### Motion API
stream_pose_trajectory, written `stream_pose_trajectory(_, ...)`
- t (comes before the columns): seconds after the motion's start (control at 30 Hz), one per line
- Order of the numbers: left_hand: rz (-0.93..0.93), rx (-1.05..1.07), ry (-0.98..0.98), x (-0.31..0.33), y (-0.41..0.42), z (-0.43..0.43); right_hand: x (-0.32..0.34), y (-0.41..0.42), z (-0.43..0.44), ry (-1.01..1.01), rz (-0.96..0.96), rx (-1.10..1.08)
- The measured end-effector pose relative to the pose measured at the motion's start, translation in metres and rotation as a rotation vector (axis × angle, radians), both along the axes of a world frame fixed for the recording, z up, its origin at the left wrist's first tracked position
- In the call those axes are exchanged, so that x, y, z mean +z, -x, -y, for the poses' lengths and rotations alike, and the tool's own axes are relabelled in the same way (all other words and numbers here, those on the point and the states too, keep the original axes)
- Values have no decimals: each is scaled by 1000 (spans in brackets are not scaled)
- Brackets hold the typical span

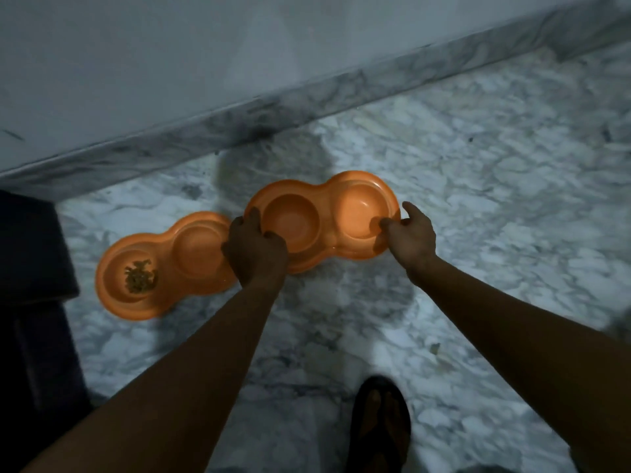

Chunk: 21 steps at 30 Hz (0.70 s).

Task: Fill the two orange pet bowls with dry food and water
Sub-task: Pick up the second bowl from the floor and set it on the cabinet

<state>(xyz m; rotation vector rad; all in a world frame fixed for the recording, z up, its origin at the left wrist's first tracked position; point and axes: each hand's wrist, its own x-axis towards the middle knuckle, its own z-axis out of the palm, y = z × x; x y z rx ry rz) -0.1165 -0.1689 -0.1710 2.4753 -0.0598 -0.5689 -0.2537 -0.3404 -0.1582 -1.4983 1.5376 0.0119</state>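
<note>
Marble floor [478,206], grey and white with dark veins, dimly lit, blurred in places. Nearest, at the bottom edge, a foot in a dark sandal [380,425], planted flat on the stone. Two bare forearms reaching forward from the lower corners.

Further out, left hand [254,250] curled over the near-left rim of the right orange bowl [324,220], thumb on top of the rim, fingers bent under the edge. Right hand [409,233] pinching the same bowl's right end, thumb laid inside the rim of the right well, fingers mostly hidden behind the edge, one finger pointing up and away. Double dish, peanut-shaped, two round wells, both showing plain orange bottoms; water in them cannot be told from this view. Whether lifted or resting on the floor: cannot tell, though a shadow lies on the stone beyond it.

Just beside it on the left, touching or slightly overlapped by it behind the left hand, the left orange bowl [164,268], same shape, flat on the floor. Small heap of brownish dry food [140,278] in its left well; right well bare.

Dark furniture [30,268] along the left edge, details lost in shadow.

Farthest, a marble skirting [307,97] running diagonally across, and above it a pale plain wall [170,46].
</note>
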Motion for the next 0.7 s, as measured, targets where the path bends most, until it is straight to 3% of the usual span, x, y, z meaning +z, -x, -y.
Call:
stream_pose_trajectory(0.13, 59, 2, 69, 97, -19, -27, 109, -11, -15, -29, 58, 46)
stream_pose_trajectory(0.33, 165, 29, 185, 327, -54, -73, 338, -38, -59, -72, 135, 37)
stream_pose_trajectory(0.47, 261, -31, 171, 500, -62, -128, 508, -40, -123, -5, 214, 12)
stream_pose_trajectory(0.6, 317, -51, 189, 625, -61, -188, 640, -33, -195, 66, 326, -71)
stream_pose_trajectory(0.7, 315, 13, 315, 699, -56, -232, 711, -32, -250, 89, 396, -138)
